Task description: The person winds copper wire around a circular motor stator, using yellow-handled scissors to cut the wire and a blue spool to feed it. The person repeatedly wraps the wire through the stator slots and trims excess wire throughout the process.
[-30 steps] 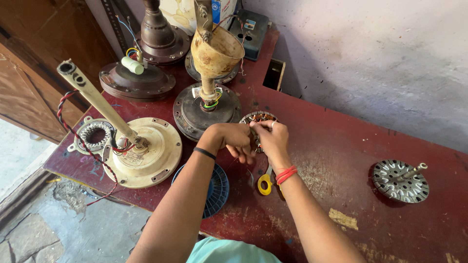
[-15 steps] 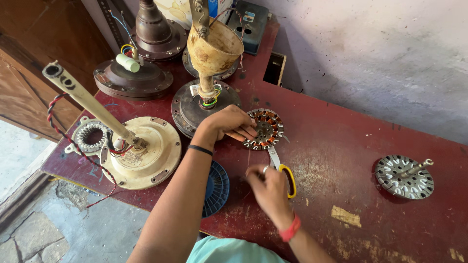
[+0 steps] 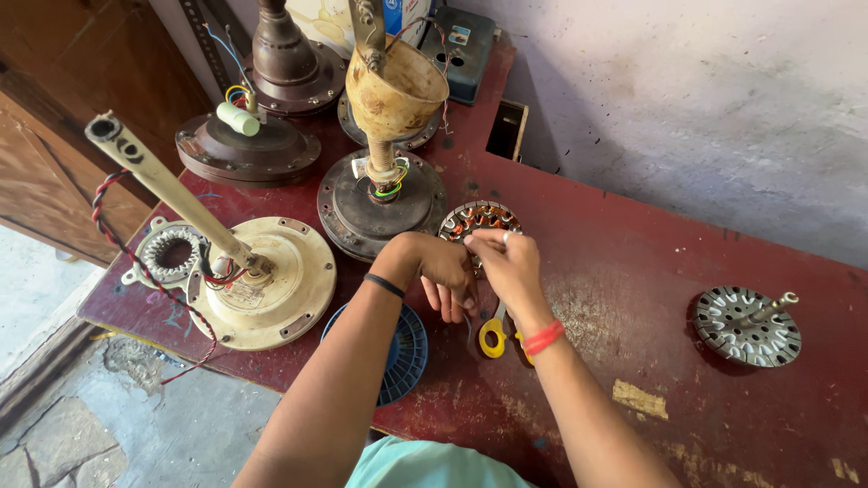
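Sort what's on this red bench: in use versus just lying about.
In use: copper-wound stator, left hand, right hand, yellow-handled scissors.
Lying about: cream fan motor, blue round cover, slotted rotor disc, funnel-topped motor.

Bare forearms; black band on L wrist (image 3: 384,286), red threads on R wrist (image 3: 542,337), teal shirt (image 3: 425,465)

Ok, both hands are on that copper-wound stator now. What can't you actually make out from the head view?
- Stator: near half hidden behind the left hand and right hand.
- Whether the right fingers pinch a wire: too small to tell.
- Scissors: blades hidden under the right wrist; only the yellow handles show.
- Blue round grille: partly covered by the left forearm.
- Brown fan motor at the back: top cut off by the frame edge.
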